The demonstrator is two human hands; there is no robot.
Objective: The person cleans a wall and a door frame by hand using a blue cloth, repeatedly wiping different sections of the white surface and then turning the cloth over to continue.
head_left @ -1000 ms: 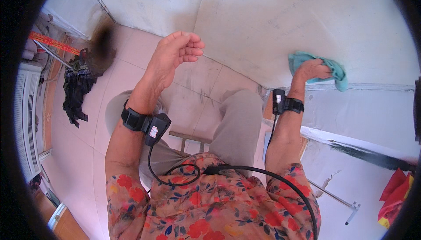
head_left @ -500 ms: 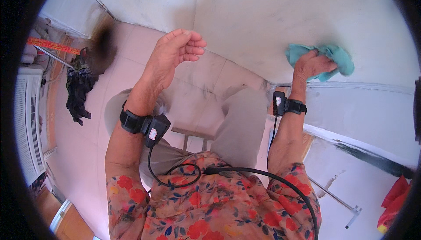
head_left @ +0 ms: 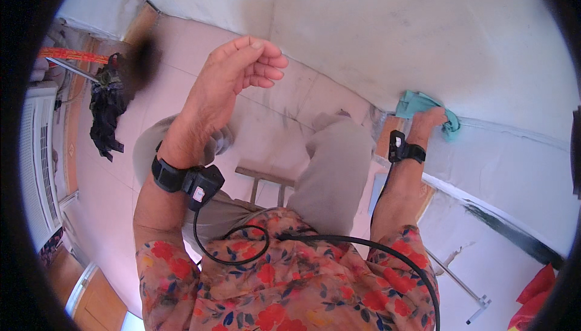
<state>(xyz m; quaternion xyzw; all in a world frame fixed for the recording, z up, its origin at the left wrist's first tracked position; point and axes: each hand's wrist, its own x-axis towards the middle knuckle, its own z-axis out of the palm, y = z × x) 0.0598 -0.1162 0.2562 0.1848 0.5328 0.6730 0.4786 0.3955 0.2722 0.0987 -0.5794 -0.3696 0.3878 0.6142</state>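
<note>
My right hand (head_left: 431, 119) presses a teal cloth (head_left: 416, 103) against the lower part of the white wall (head_left: 387, 22), close to the corner beside a ledge. Its fingers are partly hidden, and the cloth sticks out on both sides of them. In the air over the pink tiled floor, my left hand (head_left: 242, 68) is empty, its fingers loosely bent and not closed on anything. A black strapped device sits on each forearm, with a cable running from it.
Below me a small stool (head_left: 266, 178) stands between my legs. Dark clothing (head_left: 108, 113) hangs from a metal rod at the left, near a white slatted unit (head_left: 39, 161). At the lower right are another metal rod (head_left: 457, 279) and a red cloth (head_left: 535, 291).
My right hand has slid the teal cloth down the wall toward the ledge, and the cloth is more bunched. My left hand has barely shifted, while its forearm has swung slightly left.
</note>
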